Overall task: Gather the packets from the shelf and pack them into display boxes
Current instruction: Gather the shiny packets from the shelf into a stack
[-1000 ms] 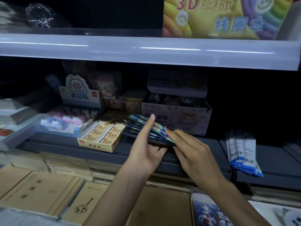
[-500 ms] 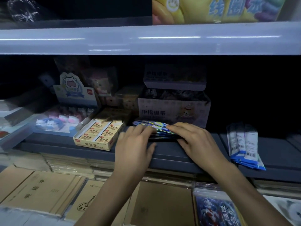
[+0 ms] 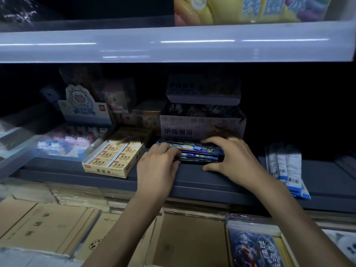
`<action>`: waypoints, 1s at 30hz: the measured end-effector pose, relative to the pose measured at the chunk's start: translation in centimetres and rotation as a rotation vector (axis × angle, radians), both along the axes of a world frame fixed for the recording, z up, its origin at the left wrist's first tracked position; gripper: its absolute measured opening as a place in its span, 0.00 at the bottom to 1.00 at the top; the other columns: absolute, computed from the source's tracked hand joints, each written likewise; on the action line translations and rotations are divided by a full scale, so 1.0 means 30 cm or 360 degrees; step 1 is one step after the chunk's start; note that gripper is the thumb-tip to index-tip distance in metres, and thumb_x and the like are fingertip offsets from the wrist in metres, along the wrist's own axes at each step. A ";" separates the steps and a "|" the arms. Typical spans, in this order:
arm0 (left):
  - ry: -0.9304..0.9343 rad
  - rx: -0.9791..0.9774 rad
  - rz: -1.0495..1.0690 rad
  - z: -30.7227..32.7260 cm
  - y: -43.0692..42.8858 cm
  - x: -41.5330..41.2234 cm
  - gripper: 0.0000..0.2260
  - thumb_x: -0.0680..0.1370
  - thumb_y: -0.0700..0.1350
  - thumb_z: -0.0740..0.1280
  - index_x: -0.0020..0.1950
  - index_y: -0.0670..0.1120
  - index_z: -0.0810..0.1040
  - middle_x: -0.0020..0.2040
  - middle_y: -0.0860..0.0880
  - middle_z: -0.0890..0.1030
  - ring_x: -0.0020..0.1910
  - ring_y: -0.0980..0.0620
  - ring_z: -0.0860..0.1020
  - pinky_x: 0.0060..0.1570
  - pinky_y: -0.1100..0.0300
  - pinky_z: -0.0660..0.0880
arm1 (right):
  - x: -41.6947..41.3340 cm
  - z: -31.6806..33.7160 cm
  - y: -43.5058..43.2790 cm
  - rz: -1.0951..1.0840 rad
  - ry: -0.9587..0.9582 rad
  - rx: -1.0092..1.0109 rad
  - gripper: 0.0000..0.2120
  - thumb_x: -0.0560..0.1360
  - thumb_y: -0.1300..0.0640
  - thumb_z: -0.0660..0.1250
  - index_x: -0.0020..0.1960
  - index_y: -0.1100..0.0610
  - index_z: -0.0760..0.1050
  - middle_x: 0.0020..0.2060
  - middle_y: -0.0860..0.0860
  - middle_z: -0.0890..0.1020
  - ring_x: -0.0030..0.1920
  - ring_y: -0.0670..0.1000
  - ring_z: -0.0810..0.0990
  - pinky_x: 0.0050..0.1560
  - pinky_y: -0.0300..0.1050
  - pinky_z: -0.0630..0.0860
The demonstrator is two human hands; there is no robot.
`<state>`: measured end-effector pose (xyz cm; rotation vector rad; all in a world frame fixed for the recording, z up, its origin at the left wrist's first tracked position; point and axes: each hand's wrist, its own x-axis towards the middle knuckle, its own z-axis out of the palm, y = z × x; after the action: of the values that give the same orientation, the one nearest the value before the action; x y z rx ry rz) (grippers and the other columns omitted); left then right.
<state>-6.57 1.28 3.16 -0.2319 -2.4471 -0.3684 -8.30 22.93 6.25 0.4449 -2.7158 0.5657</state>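
A stack of dark blue glossy packets (image 3: 198, 154) lies flat on the grey shelf (image 3: 192, 182), in front of a pale display box (image 3: 202, 128) with printed characters. My left hand (image 3: 157, 164) presses on the stack's left end, fingers curled over it. At the right end, my right hand (image 3: 229, 157) grips the stack, with fingers on top and the thumb at the front edge. A second bunch of white and blue packets (image 3: 285, 166) leans on the shelf to the right.
An open yellow box of erasers (image 3: 113, 157) sits left of the stack, next to a tray of small cow figures (image 3: 63, 143). A white shelf edge (image 3: 173, 45) runs overhead. Below the shelf lie brown notebooks (image 3: 44, 228), an open cardboard box (image 3: 188, 239) and card packs (image 3: 254, 247).
The fanned packets, held up off the shelf a second ago, now lie flat on it, squared into a stack. Both hands came down and moved to the stack's two ends.
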 end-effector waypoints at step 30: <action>-0.0097 0.0122 0.0212 -0.033 0.015 0.052 0.04 0.78 0.50 0.71 0.48 0.52 0.83 0.44 0.52 0.82 0.47 0.46 0.80 0.47 0.50 0.74 | 0.081 -0.091 -0.049 -0.0234 0.0403 -0.0013 0.21 0.70 0.50 0.81 0.59 0.50 0.77 0.52 0.50 0.74 0.57 0.55 0.72 0.54 0.52 0.73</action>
<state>-5.02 1.73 2.17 -0.0254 -2.4860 -0.4149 -5.87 21.46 3.51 0.2892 -2.4778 0.4479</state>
